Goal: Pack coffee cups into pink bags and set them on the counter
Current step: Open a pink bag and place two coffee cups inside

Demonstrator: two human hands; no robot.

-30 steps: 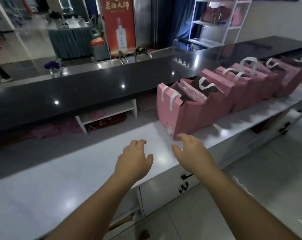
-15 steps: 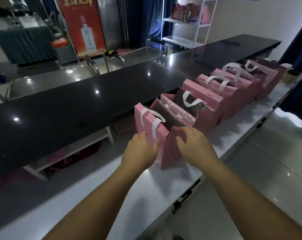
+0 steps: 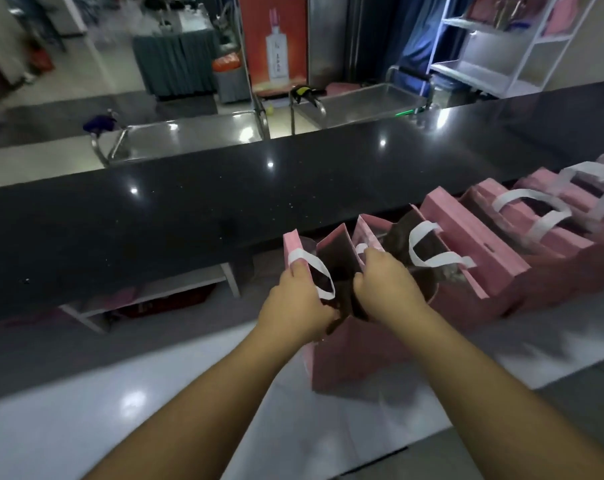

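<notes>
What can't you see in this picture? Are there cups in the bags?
Head view:
- Inside the nearest bag: too dark to tell if a cup is there; the left hand and right hand cover part of the opening.
- Fingers of both hands: mostly hidden behind the hands and the bag's rim.
- Far bags: blurred and cut off by the right edge, so no count.
- Poster writing: too blurred to read.

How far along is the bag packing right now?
Done: a row of pink bags stands on the white counter. In hand: left hand and right hand grip the nearest bag at its top. Left: its contents aren't visible, so cups may remain.
</notes>
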